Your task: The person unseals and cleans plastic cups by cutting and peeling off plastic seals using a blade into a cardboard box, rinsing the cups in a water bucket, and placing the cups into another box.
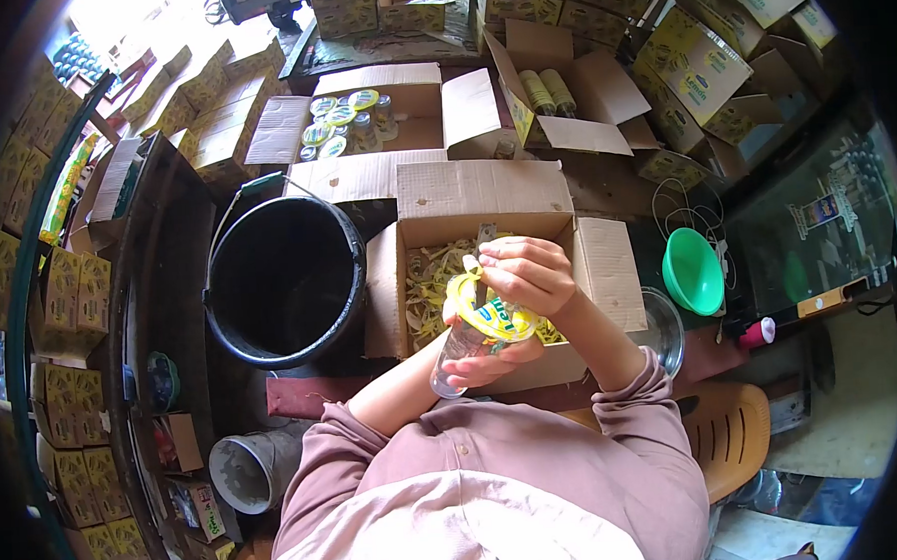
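My left hand is wrapped round a clear plastic cup from below. The cup is tilted, with its yellow, green and white printed film lid facing up and away from me. Above the lid, my right hand is closed, its fingertips pinching a yellow strip of film at the lid's far edge. Both hands are over the near part of an open cardboard box. Curled yellow film scraps fill the visible part of the box. My fingers hide part of the cup and strip.
A black bucket stands left of the scrap box. Beyond it, an open carton holds several lidded cups. Another open carton contains stacked rolls or cups. A green bowl is at right, a grey bucket at lower left.
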The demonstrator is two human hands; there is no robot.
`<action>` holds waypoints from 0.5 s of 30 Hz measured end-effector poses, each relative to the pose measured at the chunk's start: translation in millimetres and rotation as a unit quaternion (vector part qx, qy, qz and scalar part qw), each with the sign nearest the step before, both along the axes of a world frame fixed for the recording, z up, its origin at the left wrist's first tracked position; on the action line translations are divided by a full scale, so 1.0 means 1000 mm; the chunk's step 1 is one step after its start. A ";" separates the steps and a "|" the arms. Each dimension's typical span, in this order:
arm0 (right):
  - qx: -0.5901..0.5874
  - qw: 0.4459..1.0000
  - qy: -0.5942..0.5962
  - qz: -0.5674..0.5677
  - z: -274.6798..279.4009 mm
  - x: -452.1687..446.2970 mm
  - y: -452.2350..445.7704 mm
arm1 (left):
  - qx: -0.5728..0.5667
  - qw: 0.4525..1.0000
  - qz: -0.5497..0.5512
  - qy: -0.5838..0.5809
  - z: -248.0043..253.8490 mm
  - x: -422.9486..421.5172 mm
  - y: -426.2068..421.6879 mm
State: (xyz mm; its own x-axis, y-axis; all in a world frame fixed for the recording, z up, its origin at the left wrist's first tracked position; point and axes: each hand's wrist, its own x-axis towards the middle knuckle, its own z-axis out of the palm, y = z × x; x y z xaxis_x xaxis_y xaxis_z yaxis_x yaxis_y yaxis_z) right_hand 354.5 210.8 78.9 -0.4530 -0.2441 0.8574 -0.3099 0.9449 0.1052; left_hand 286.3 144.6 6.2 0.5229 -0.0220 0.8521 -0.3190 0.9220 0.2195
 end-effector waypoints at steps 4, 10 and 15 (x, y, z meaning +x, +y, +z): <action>0.013 1.000 0.003 -0.011 0.003 0.004 0.005 | -0.085 0.929 0.282 0.222 -0.029 -0.036 -0.010; 0.045 0.991 -0.048 -0.117 -0.002 0.012 0.020 | -0.164 0.603 0.589 0.512 0.025 -0.076 -0.051; 0.023 0.988 -0.081 -0.132 -0.020 0.009 0.021 | -0.114 0.575 0.633 0.506 0.020 -0.072 -0.058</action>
